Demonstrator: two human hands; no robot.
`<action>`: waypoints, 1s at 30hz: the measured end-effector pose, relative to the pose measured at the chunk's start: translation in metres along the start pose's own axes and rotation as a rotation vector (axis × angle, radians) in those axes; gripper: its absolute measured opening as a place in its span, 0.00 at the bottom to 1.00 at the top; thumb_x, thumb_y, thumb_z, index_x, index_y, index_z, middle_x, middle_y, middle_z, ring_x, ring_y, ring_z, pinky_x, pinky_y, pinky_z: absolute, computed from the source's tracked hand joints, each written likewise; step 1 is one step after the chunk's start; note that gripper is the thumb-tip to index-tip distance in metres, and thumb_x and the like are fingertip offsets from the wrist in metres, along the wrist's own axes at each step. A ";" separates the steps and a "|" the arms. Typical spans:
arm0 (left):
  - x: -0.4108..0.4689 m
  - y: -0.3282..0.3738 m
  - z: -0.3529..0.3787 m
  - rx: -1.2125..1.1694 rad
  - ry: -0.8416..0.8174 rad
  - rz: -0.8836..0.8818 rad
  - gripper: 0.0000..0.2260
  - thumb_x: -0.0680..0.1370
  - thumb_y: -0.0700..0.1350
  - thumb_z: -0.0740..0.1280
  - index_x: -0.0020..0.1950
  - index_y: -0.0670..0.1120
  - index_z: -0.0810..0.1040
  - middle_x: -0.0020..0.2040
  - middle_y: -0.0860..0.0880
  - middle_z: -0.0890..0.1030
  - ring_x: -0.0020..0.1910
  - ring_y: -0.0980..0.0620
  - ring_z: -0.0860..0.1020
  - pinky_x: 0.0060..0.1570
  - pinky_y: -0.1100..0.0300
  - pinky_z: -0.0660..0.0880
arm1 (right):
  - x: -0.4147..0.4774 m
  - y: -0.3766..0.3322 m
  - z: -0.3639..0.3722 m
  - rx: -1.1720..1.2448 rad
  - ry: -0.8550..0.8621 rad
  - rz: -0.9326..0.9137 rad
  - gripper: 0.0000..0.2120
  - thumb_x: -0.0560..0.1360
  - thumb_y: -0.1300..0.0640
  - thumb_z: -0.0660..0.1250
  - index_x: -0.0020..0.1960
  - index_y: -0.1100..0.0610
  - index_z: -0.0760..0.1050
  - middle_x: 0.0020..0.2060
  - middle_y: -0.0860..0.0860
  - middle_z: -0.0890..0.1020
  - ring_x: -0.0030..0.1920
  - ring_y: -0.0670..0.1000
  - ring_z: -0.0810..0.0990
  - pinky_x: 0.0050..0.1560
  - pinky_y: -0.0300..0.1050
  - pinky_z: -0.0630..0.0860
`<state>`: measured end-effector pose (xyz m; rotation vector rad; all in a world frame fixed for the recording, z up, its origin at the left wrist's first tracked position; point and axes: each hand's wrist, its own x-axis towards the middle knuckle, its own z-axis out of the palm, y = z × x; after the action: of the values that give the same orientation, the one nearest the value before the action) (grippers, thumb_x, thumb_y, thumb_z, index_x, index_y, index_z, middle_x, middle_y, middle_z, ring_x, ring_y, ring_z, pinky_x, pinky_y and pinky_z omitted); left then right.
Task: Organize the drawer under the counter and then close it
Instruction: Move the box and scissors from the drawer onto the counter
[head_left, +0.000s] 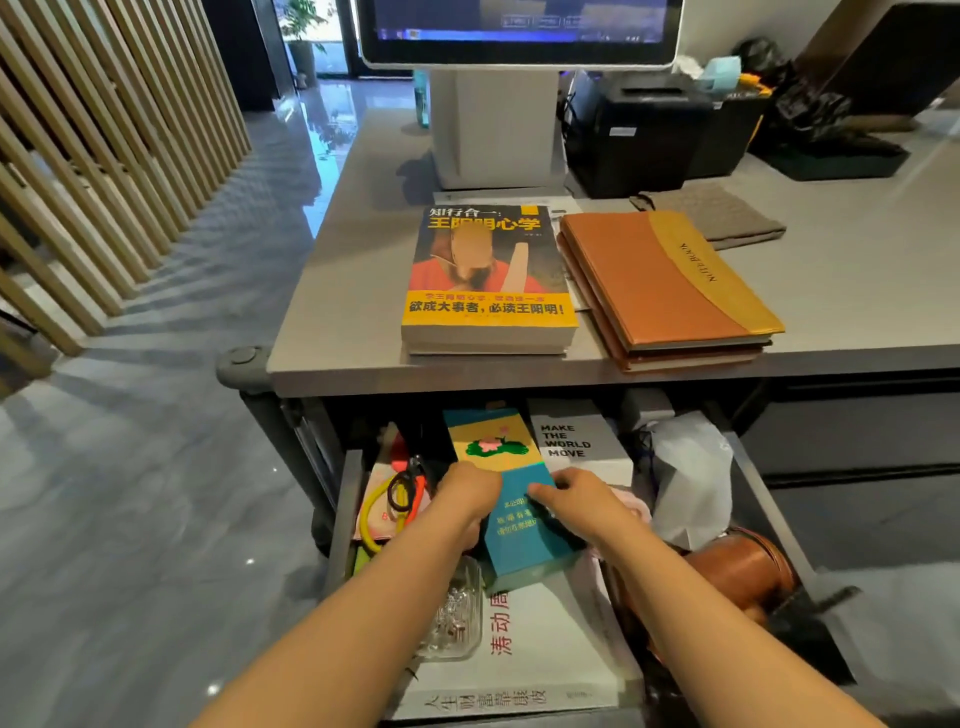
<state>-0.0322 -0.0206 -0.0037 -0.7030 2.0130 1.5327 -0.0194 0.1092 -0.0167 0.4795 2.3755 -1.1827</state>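
Teal book (519, 540) held w/ 2 hands in the open drawer (347, 512) under the counter (337, 312).
Left hand (465, 496) curls over its left edge, fingertips hidden; right hand (574, 501) pinches the right edge, thumb on cover. Drawer's near end cut off by frame. Below: 1 white book (550, 644), 1 glass dish (460, 623). On counter: 1 yellow book (488, 270), 2 notebooks (660, 280).

bright, even light | glare on floor (322, 119) | edges bowed | slightly soft
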 end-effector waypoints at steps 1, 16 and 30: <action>-0.001 0.003 0.000 -0.004 0.001 0.008 0.06 0.79 0.37 0.59 0.54 0.41 0.72 0.51 0.40 0.76 0.47 0.45 0.74 0.48 0.53 0.75 | -0.002 0.001 0.001 0.046 -0.041 -0.001 0.13 0.74 0.50 0.68 0.54 0.57 0.74 0.52 0.55 0.81 0.49 0.53 0.80 0.51 0.47 0.77; -0.034 -0.006 -0.015 -0.143 -0.024 0.085 0.16 0.77 0.43 0.64 0.64 0.45 0.69 0.60 0.43 0.74 0.51 0.48 0.73 0.48 0.53 0.73 | -0.040 -0.004 -0.034 -0.585 0.084 -0.285 0.49 0.58 0.38 0.71 0.73 0.46 0.51 0.58 0.52 0.70 0.59 0.55 0.71 0.59 0.49 0.69; -0.035 -0.008 -0.035 -0.462 -0.061 0.252 0.09 0.75 0.44 0.67 0.55 0.51 0.76 0.52 0.46 0.79 0.49 0.49 0.78 0.31 0.58 0.79 | -0.076 0.024 -0.154 -0.771 -0.137 -0.580 0.48 0.58 0.46 0.72 0.72 0.39 0.51 0.59 0.41 0.63 0.59 0.45 0.61 0.64 0.43 0.59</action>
<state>-0.0043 -0.0527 0.0221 -0.5746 1.7661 2.1787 0.0210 0.2395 0.0907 -0.5488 2.6640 -0.3719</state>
